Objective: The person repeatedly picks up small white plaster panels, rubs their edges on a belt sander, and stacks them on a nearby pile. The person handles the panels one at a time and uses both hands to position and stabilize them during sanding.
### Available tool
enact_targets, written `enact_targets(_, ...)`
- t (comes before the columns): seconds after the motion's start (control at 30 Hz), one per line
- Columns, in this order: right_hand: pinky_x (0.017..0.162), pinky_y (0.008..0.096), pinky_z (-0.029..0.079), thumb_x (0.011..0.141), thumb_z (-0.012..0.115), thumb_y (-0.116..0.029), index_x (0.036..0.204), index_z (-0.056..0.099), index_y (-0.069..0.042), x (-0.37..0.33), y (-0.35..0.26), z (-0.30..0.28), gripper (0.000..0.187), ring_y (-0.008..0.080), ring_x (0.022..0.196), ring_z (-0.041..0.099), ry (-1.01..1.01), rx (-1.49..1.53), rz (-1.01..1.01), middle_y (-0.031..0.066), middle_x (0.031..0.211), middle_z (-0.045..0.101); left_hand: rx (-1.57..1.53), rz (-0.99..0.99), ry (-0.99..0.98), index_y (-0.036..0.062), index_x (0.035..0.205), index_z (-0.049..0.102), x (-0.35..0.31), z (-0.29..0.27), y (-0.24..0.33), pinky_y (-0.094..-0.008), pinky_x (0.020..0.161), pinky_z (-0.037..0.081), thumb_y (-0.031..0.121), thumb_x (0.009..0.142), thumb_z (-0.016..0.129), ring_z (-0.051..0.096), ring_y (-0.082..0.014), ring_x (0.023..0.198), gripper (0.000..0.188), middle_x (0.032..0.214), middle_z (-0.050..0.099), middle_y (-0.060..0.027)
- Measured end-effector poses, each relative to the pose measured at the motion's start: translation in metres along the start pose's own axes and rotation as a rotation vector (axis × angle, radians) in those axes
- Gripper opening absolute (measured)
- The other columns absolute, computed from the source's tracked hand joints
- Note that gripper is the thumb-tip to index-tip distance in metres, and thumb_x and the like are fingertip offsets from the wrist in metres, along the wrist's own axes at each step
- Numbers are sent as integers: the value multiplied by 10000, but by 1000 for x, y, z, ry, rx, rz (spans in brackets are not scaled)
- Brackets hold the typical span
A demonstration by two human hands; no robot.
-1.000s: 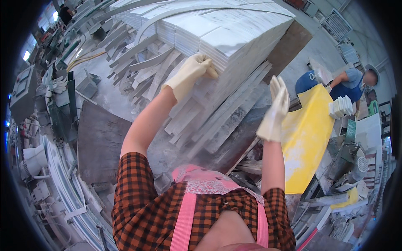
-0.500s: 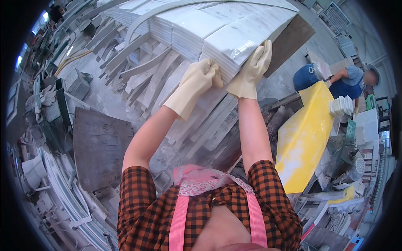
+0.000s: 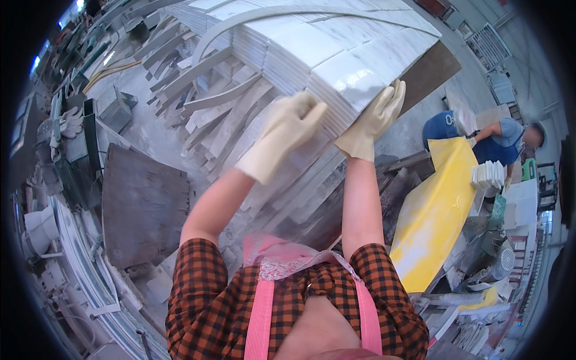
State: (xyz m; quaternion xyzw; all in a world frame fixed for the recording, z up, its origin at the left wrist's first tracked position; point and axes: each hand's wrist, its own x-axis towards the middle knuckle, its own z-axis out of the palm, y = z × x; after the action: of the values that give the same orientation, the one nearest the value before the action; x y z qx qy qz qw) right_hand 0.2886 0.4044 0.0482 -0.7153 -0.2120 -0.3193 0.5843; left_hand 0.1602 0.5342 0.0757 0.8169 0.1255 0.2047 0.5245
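In front of me stands a stack of white marble tiles (image 3: 354, 69) with grey veins and a glossy top, set in several layers. My right hand (image 3: 373, 120), in a cream rubber glove, lies flat along the stack's right side near its front corner, fingers stretched out. At the front left side of the stack, my left hand (image 3: 288, 132) wears a matching glove and is curled into a loose fist, slightly blurred. Nothing shows inside it, and I cannot tell whether its knuckles touch the tile edges. A curved grey strip (image 3: 258, 16) arches over the tiles.
Loose stone strips (image 3: 225, 114) lie left of the stack; a brown board (image 3: 432, 75) is at its right. A dark sheet (image 3: 144, 207) leans at left. To the right are a yellow sheet (image 3: 435, 210), small white slabs (image 3: 489, 175), a blue barrel (image 3: 439, 127) and another person (image 3: 507, 138).
My left hand has drawn back slightly from the tile edges, its fingers more curled. The right hand stays against the stack's side. The whole view has shifted a little.
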Motion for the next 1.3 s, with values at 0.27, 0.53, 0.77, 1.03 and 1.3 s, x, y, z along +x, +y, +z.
enact_targets(0.27,1228,394,249,1083,348,-533,1602,101,19,-12,-11,0,797,284,1513,244,-72,443,316,172,1658,183,-59,184,401,66,1445,516,3,23,-8,-386,1047,492,147,989,596,613,-245,1186,470,1345,576,-152)
enact_targets(0.53,1278,397,88,1111,172,-478,1606,-65,8,-10,-31,-12,733,308,1578,43,-308,255,212,194,1698,-62,78,169,557,-8,1464,461,2,66,-6,-467,1163,336,180,960,623,407,-387,1374,562,1416,502,-244)
enact_targets(0.77,1279,475,81,1126,270,-274,1626,-104,-153,-12,-31,-15,636,399,1567,-3,-301,38,-287,237,1685,-43,79,281,665,-124,1334,525,10,69,-4,-499,1028,440,101,887,664,545,-446,1186,519,1220,606,-289)
enact_targets(1.03,1276,484,74,1108,341,-239,1611,-135,-87,-14,-23,-15,709,427,1561,-3,-382,-12,-74,259,1679,-27,101,256,617,-80,1366,503,11,72,-9,-466,1087,381,120,937,650,454,-392,1284,496,1308,542,-254)
enact_targets(1.3,1276,443,56,1003,568,-377,1628,-55,-79,-18,-36,-25,932,372,1572,32,-267,34,-122,214,1693,20,-20,186,426,-8,1399,523,5,41,-12,-472,1106,402,121,957,588,512,-389,1247,465,1285,576,-259)
